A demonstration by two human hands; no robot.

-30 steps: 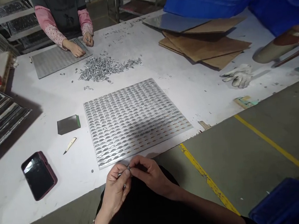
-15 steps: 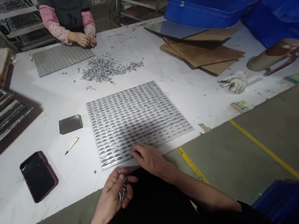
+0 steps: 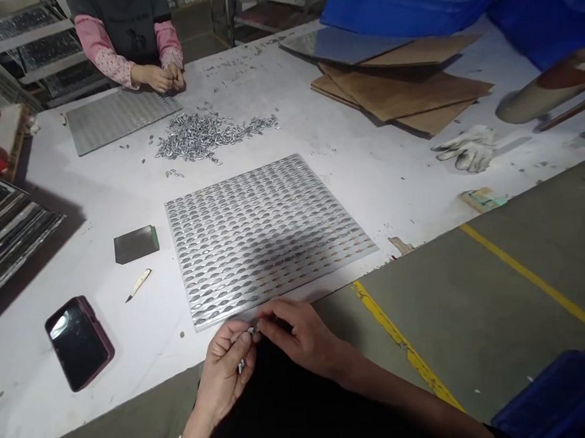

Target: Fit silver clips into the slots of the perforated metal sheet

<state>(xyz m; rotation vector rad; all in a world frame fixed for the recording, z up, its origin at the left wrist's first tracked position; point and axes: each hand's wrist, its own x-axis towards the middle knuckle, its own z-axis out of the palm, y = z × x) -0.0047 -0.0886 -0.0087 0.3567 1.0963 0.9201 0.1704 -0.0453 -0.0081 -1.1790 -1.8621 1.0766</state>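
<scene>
My left hand (image 3: 227, 364) is curled around several small silvery leaf-shaped metal pieces (image 3: 241, 365), with one showing at its fingertips. Thumb and forefinger of my right hand (image 3: 298, 332) pinch together at that same piece, so the two hands meet just off the table's front edge. Beyond them lies a flat panel (image 3: 273, 233) covered in rows of dark and silvery leaf shapes, some orange-tinted near its front right. A loose heap of the metal pieces (image 3: 201, 135) rests on the table behind the panel.
On the white table (image 3: 105, 339) lie a phone (image 3: 79, 342), a small knife (image 3: 139, 284), a dark block (image 3: 137, 244), gloves (image 3: 468, 148) and brown boards (image 3: 404, 91). A mug (image 3: 539, 92) and blue bin (image 3: 407, 1) stand right. Opposite, a co-worker's hands (image 3: 165, 78) hover over another panel (image 3: 120, 117).
My right hand has drawn back from the panel's front edge to my left fingertips. The left fingers have closed more, and a piece now shows at their tips. The view has shifted slightly.
</scene>
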